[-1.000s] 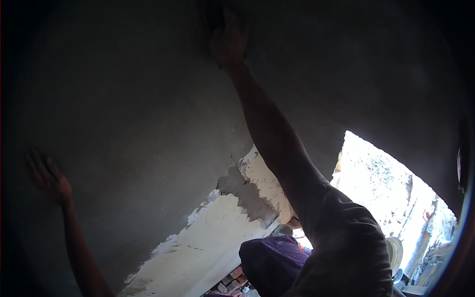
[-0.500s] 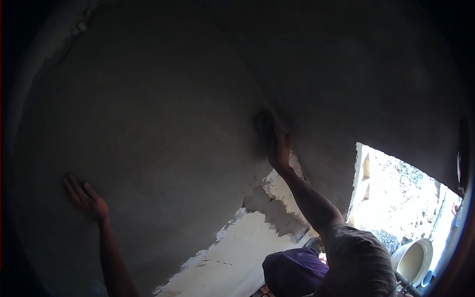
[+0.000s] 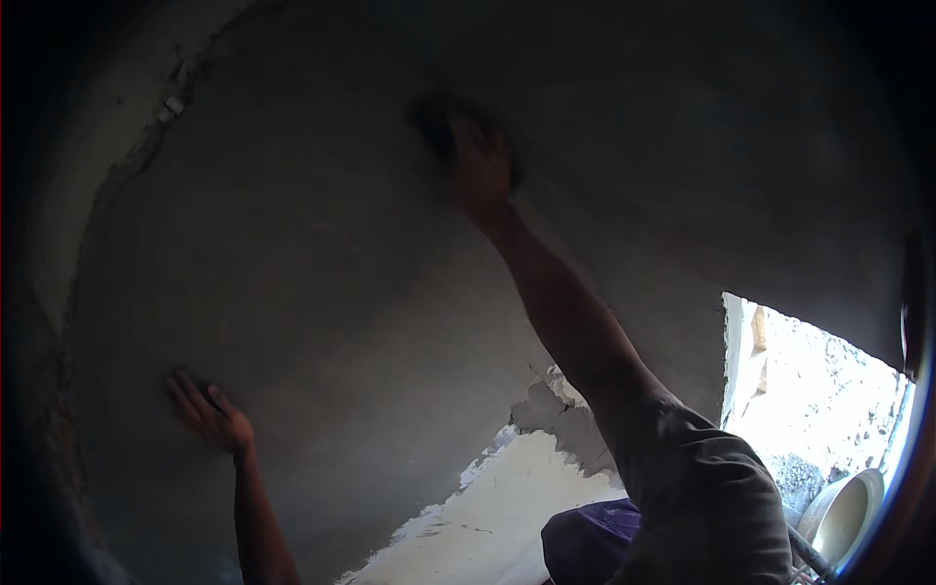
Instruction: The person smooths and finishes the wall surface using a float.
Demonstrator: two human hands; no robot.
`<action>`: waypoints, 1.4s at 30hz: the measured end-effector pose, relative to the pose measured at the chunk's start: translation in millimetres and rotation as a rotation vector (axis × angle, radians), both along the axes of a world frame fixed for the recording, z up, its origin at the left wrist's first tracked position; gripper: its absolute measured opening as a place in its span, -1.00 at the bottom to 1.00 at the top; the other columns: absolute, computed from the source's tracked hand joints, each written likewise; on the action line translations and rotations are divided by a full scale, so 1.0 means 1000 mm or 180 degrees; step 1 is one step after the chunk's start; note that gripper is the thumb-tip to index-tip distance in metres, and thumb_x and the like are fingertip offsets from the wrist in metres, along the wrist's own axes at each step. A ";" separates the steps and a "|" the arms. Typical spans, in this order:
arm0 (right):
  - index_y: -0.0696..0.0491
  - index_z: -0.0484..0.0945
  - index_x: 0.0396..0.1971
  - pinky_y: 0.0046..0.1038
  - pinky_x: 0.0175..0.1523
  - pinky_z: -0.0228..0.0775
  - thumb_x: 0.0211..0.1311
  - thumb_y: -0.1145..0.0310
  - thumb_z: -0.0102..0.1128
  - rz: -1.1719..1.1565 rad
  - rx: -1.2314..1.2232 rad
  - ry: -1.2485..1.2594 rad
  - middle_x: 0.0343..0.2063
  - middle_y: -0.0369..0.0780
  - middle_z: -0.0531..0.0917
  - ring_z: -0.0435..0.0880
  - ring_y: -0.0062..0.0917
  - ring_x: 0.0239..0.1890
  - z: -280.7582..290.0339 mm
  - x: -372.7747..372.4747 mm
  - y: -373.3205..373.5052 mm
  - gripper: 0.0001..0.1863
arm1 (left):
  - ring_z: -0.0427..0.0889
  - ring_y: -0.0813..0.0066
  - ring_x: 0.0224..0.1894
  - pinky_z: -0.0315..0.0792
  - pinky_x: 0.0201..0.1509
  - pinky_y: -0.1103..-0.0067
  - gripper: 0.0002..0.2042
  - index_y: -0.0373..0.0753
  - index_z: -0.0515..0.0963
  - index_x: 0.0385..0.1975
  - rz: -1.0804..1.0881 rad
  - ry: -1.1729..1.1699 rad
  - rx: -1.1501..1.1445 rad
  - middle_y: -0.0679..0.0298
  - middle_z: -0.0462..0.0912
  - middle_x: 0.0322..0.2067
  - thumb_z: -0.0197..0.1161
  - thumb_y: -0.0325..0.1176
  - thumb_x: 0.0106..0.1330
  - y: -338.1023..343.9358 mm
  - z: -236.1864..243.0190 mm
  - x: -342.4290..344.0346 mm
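My right hand (image 3: 480,175) presses a dark pad (image 3: 432,122) against the grey plastered wall (image 3: 331,283), high up near the middle. The pad is blurred and mostly covered by the hand, so I cannot make out its exact kind. Lower on the left, my left hand (image 3: 213,414) rests on the same wall with its fingers stretched out, holding nothing. Dark shadow lies around its fingertips.
A bare whitish patch (image 3: 478,522) with a ragged plaster edge spreads along the lower middle. At the lower right, a bright opening (image 3: 819,390) shows rough ground, with a pale bucket (image 3: 843,517) beside it. Broken plaster edging (image 3: 146,161) runs along the upper left.
My right hand has swept up and to the left across the wall with the dark pad. The whole view has shifted somewhat; the left hand stays on the wall.
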State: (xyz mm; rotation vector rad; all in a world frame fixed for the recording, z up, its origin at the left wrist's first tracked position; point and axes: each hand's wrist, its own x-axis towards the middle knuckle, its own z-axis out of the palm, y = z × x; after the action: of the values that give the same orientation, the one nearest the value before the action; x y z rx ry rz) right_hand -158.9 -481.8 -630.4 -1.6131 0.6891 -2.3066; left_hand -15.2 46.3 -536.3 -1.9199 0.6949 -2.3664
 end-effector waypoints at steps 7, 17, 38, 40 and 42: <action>0.18 0.27 0.39 -0.15 0.26 0.23 0.28 0.52 0.05 0.0356 0.0178 0.0489 0.32 -0.06 0.49 0.50 -0.27 0.31 -0.251 -0.026 0.028 -0.37 | 0.05 0.09 0.56 -0.12 0.56 0.03 -0.40 -0.08 0.17 0.51 0.0009 0.0149 -0.0119 0.18 0.09 0.53 -0.24 0.09 0.60 -0.007 0.000 -0.003; 0.02 0.31 0.41 -0.06 0.26 0.26 0.08 0.50 0.16 0.0240 -0.0358 -0.0344 0.16 -0.05 0.58 0.51 -0.06 0.13 0.037 -0.017 0.016 -0.23 | 0.04 0.04 0.55 -0.15 0.57 0.01 -0.39 -0.08 0.17 0.52 0.0055 0.0234 -0.0047 0.17 0.07 0.54 -0.25 0.09 0.59 0.003 -0.001 0.000; 0.12 0.33 0.37 -0.14 0.28 0.21 0.22 0.55 0.10 0.0129 -0.0829 -0.0260 0.16 -0.03 0.60 0.58 -0.19 0.15 -0.027 -0.023 0.018 -0.35 | 0.13 0.10 0.52 -0.06 0.55 0.04 -0.42 -0.03 0.18 0.51 -0.0001 0.0017 -0.0097 0.22 0.14 0.52 -0.21 0.08 0.59 0.002 -0.002 0.001; 0.11 0.34 0.36 -0.09 0.30 0.20 0.20 0.53 0.10 0.0170 -0.0727 -0.0202 0.13 -0.02 0.61 0.56 -0.17 0.17 0.004 -0.015 0.006 -0.35 | 0.10 0.08 0.53 -0.06 0.55 0.02 -0.41 -0.01 0.21 0.50 -0.0056 -0.0002 -0.0084 0.22 0.16 0.51 -0.23 0.12 0.59 0.003 -0.001 0.001; 0.10 0.36 0.35 -0.04 0.35 0.17 0.18 0.51 0.12 0.0239 -0.0450 -0.0216 0.10 -0.01 0.61 0.55 -0.16 0.19 0.015 -0.009 -0.006 -0.35 | 0.11 0.09 0.53 -0.05 0.54 0.01 -0.41 -0.01 0.20 0.50 -0.0113 0.0016 -0.0118 0.22 0.16 0.50 -0.22 0.13 0.59 0.000 -0.001 0.001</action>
State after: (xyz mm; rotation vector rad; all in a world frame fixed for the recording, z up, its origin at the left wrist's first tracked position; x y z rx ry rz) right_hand -168.2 -487.5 -614.9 -1.5814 0.4517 -2.3903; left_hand -14.3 46.5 -536.9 -1.9448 0.6960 -2.4129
